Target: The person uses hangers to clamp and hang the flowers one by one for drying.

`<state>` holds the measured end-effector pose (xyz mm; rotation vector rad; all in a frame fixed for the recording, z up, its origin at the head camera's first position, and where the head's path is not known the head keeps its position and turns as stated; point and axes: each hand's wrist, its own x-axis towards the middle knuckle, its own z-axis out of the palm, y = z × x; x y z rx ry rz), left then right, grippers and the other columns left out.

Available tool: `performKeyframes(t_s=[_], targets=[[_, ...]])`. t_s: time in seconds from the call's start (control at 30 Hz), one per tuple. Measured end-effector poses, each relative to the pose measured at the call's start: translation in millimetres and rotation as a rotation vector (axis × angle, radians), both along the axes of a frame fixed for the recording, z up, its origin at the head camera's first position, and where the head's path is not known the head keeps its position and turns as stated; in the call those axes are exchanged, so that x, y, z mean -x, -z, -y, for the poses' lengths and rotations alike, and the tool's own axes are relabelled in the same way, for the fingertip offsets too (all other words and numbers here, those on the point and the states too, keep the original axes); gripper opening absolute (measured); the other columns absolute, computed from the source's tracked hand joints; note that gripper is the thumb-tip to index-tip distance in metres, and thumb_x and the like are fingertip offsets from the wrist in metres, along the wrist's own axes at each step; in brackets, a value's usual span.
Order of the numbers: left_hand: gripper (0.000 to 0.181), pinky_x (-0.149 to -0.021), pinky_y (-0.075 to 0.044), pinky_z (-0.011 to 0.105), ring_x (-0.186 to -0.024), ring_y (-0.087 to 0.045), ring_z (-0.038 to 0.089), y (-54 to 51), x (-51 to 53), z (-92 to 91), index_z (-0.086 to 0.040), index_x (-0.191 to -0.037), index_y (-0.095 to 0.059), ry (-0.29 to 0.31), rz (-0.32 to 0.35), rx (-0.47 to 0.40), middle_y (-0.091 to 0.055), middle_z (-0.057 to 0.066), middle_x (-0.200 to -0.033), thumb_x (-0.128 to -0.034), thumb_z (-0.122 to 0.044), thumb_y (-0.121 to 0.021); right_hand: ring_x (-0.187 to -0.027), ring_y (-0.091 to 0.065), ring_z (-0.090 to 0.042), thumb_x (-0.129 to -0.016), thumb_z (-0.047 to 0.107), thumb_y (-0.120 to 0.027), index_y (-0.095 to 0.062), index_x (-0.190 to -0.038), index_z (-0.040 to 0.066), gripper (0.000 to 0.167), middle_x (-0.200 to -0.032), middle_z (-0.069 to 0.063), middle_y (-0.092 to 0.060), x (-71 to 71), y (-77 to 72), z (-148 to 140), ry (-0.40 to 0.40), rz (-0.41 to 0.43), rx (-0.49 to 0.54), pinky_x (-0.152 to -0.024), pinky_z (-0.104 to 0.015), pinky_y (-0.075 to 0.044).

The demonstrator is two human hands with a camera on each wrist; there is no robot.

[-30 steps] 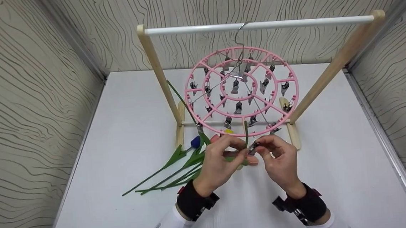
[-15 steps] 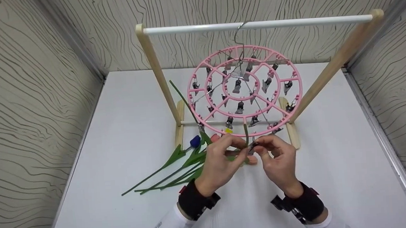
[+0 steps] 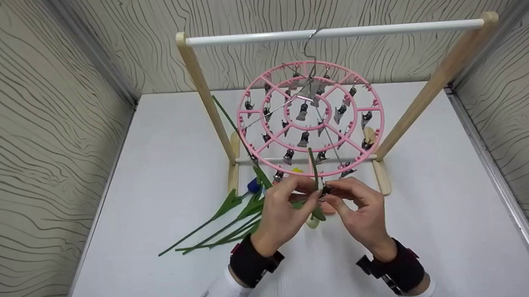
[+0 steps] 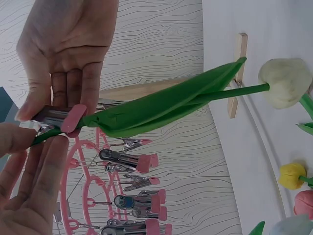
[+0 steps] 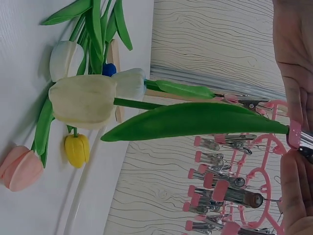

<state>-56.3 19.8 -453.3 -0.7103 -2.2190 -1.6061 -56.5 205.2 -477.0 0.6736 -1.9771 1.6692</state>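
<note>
In the head view my left hand (image 3: 287, 210) pinches the green stem of a white tulip (image 3: 313, 222), which hangs flower down. My right hand (image 3: 364, 216) holds a metal clip (image 3: 325, 190) against that stem, close to the left fingertips. The left wrist view shows the clip's pink tip (image 4: 74, 119) across the stem just above the leaf (image 4: 161, 110); the white flower (image 4: 283, 83) is at the other end. From the right wrist view, the pink tip (image 5: 294, 134) meets the leaf base, with fingers on both sides of the clip.
A round pink hanger (image 3: 379, 108) with several clips hangs from the white bar (image 3: 377, 30) of a wooden stand (image 3: 202, 87). Another tulip (image 5: 131, 82) hangs from a clip at the hanger's left. Several tulips, one blue (image 3: 253, 185), lie on the white table (image 3: 125, 214).
The hanger swung slightly right, then back left. The pinched stem and clip have shifted a little left, and the white flower shows more below my hands. Both hands keep their hold.
</note>
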Motion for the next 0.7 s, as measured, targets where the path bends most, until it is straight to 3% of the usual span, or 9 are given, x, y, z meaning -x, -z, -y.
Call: performKeyframes(t_s=[0.1,0.2,0.33,0.5,0.7], targets=[[0.013,-0.083,-0.067,0.019,-0.094,-0.081,0.025,1.0,0.1,3.3,0.001,-0.109,-0.071,-0.008,-0.011,0.002,-0.078,0.017,-0.104,-0.0980,0.000,-0.078,-0.101,-0.078,-0.003,-0.080,-0.028,-0.076,-0.075,-0.116,-0.014,0.039,-0.107,-0.006,-0.080,0.1,3.7,-2,-0.038,-0.021,0.017,-0.088,-0.016,-0.065],[0.013,-0.084,-0.067,0.021,-0.094,-0.081,0.026,2.3,1.0,7.6,0.002,-0.109,-0.072,-0.016,-0.014,-0.008,-0.078,0.018,-0.104,-0.0968,0.002,-0.078,-0.101,-0.079,-0.005,-0.079,-0.026,-0.077,-0.075,-0.117,-0.014,0.039,-0.106,-0.011,-0.081,0.5,7.9,-5,-0.051,-0.047,0.008,-0.088,-0.017,-0.065],[0.016,-0.084,-0.068,0.023,-0.093,-0.081,0.027,5.0,1.0,14.3,0.004,-0.109,-0.072,-0.026,-0.006,-0.034,-0.077,0.019,-0.103,-0.0947,0.006,-0.078,-0.098,-0.079,-0.003,-0.079,-0.024,-0.077,-0.079,-0.110,-0.009,0.035,-0.097,-0.018,-0.081,-1.1,15.4,-10,-0.019,-0.029,-0.051,-0.086,-0.015,-0.064],[0.017,-0.081,-0.068,0.024,-0.090,-0.080,0.027,7.6,1.7,22.0,0.004,-0.109,-0.073,-0.034,-0.013,-0.051,-0.078,0.019,-0.102,-0.0934,0.008,-0.078,-0.092,-0.077,0.002,-0.079,-0.022,-0.080,-0.083,-0.101,-0.001,0.031,-0.091,-0.014,-0.082,-4.0,27.2,-19,0.029,0.028,-0.149,-0.081,-0.013,-0.064],[0.017,-0.078,-0.069,0.026,-0.088,-0.080,0.027,9.7,3.2,31.0,0.003,-0.107,-0.074,-0.056,-0.019,-0.064,-0.078,0.018,-0.100,-0.0921,0.009,-0.078,-0.084,-0.078,-0.003,-0.077,-0.020,-0.083,-0.084,-0.100,0.001,0.031,-0.088,-0.014,-0.083,-3.5,43.3,-26,0.027,0.004,-0.191,-0.078,-0.012,-0.063]])
